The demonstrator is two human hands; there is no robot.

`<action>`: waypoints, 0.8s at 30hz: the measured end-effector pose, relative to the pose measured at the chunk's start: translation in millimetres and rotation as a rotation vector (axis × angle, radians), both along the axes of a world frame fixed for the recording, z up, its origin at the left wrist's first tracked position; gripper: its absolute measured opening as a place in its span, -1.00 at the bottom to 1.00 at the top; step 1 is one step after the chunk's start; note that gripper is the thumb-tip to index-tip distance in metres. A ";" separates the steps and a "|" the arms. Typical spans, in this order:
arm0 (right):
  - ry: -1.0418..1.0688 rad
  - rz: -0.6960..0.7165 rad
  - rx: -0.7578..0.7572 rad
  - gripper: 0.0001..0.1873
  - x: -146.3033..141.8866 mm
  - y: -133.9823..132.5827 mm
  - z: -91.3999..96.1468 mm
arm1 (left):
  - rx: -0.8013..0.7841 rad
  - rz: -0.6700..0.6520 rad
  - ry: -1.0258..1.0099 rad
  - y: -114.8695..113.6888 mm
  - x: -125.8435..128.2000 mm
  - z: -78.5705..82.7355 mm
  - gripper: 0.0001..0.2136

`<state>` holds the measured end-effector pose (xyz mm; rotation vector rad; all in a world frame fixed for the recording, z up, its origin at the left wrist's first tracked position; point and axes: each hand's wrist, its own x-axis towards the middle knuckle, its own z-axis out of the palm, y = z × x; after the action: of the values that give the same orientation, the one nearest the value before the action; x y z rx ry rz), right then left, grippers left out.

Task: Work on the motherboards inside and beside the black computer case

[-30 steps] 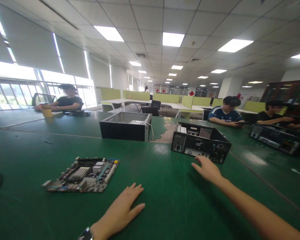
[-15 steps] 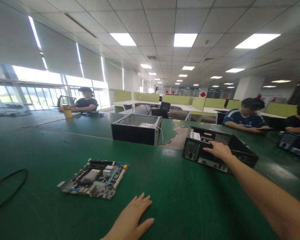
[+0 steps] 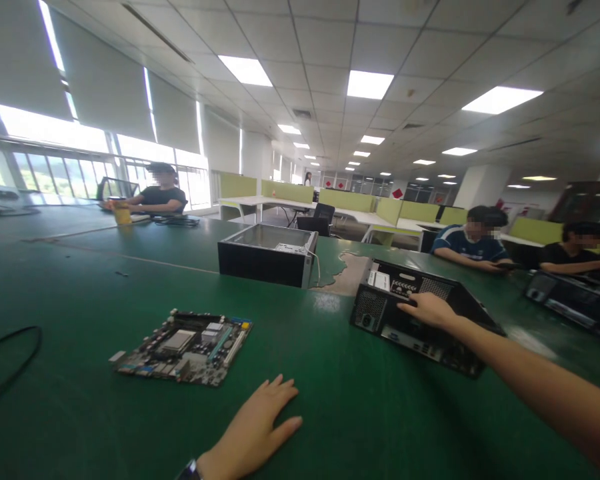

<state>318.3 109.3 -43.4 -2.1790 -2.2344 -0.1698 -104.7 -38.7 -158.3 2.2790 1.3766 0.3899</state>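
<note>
My right hand (image 3: pixel 427 310) reaches out and grips the top rear edge of an open black computer case (image 3: pixel 380 313) lying on the green table (image 3: pixel 330 400). The case sits closer to me than before, its rear port panel facing me. My left hand (image 3: pixel 257 430) lies flat on the table with fingers spread and holds nothing. A bare motherboard (image 3: pixel 185 347) lies on the table to the left of my left hand, apart from it.
A second open case (image 3: pixel 265 257) stands further back at the centre. A black cable (image 3: pixel 10 363) loops at the left edge. Another case (image 3: pixel 570 303) lies far right. Three seated people are across the table, one at the left and two at the right.
My right hand went from hovering in front of the black case to gripping its top rear edge, and the case has come nearer to me. My left hand stayed flat.
</note>
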 end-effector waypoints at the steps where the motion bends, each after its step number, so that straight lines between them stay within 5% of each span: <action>1: -0.005 0.026 -0.006 -0.42 -4.4 -9.9 3.1 | -0.002 0.004 -0.009 0.3 -0.1 2.4 -0.48; 8: -0.035 0.297 -0.132 -0.50 -45.1 -90.3 26.2 | 0.110 0.023 -0.179 -3.4 1.7 35.7 -0.54; 14: 0.117 0.535 -0.386 -0.60 -90.7 -171.7 43.3 | 0.431 -0.192 -0.325 -6.6 35.4 98.3 -0.70; 20: 0.329 0.629 -0.675 -0.68 -121.6 -252.5 52.3 | 0.694 -0.503 -0.061 -24.2 95.9 169.6 -0.77; 24: 0.549 0.480 -0.931 -0.66 -115.6 -266.2 55.5 | 0.627 -0.575 0.263 -33.1 145.3 175.3 -0.79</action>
<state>202.7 -156.9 12.1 -1.4620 -2.6004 1.5163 40.6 -71.8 17.0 3.1953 0.6784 0.3680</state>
